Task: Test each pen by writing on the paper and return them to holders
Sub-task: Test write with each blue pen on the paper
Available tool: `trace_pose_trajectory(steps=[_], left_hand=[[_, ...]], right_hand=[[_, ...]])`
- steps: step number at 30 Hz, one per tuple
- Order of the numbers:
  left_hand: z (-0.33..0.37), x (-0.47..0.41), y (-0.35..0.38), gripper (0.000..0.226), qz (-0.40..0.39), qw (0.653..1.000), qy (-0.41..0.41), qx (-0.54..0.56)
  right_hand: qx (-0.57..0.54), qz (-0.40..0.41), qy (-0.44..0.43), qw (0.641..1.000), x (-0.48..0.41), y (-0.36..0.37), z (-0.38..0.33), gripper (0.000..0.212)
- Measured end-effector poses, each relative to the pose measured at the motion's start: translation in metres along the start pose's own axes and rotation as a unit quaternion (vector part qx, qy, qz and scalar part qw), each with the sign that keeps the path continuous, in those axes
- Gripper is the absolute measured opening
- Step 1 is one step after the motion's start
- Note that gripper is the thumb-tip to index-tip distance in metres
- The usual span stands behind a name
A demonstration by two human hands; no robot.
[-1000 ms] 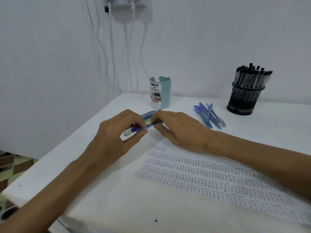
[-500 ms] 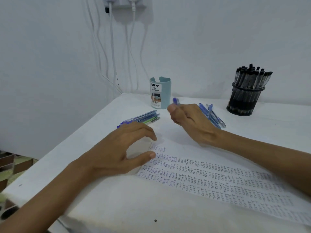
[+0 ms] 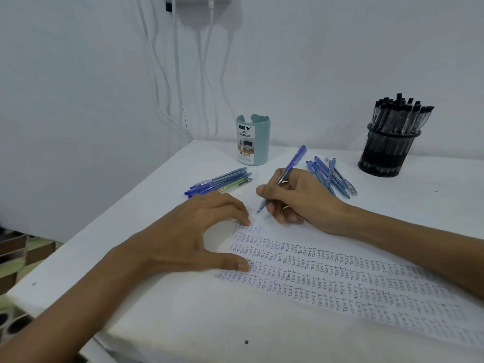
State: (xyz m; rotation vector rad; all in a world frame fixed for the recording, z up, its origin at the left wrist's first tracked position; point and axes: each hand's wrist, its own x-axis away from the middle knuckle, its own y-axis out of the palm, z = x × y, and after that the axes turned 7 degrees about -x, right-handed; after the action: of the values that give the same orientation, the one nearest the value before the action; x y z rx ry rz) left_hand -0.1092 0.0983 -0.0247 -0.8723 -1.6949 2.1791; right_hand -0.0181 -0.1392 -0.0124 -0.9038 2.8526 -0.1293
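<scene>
My right hand (image 3: 298, 197) grips a blue pen (image 3: 293, 163) in a writing hold, its tip down near the top left corner of the paper (image 3: 340, 279). The paper lies on the white table and is covered in rows of the word "TEST". My left hand (image 3: 193, 231) rests flat with spread fingers on the paper's left edge, holding nothing. A pile of blue pens with one green one (image 3: 222, 182) lies left of my right hand. A second group of blue pens (image 3: 332, 174) lies just behind it.
A light blue desk organizer cup (image 3: 253, 140) stands at the back, with no pens showing above its rim. A black mesh holder (image 3: 387, 150) full of black pens stands at the back right. White cables hang down the wall. The table's left edge (image 3: 104, 226) drops to the floor.
Both hands held the blue pen together a second ago. My right hand then lifted it away and has brought its tip down to the paper. My left hand moved onto the paper's edge.
</scene>
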Motion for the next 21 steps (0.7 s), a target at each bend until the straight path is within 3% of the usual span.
trace_pose_trajectory(steps=[6,10,21], left_hand=[[-0.0004,-0.0007,0.0003,0.064,0.003,1.000,0.005,-0.001],[-0.0007,-0.0006,0.0002,0.063,0.005,1.000,0.010,-0.001],[0.0007,-0.0014,-0.0003,0.063,0.005,1.000,0.015,-0.006]], right_hand=[[0.005,-0.096,-0.009,0.995,0.0036,-0.0002,-0.0028,0.017],[0.066,-0.077,-0.023,0.995,0.0052,-0.0001,0.0013,0.006],[0.124,-0.086,-0.061,0.987,0.0105,0.0036,0.0022,0.013]])
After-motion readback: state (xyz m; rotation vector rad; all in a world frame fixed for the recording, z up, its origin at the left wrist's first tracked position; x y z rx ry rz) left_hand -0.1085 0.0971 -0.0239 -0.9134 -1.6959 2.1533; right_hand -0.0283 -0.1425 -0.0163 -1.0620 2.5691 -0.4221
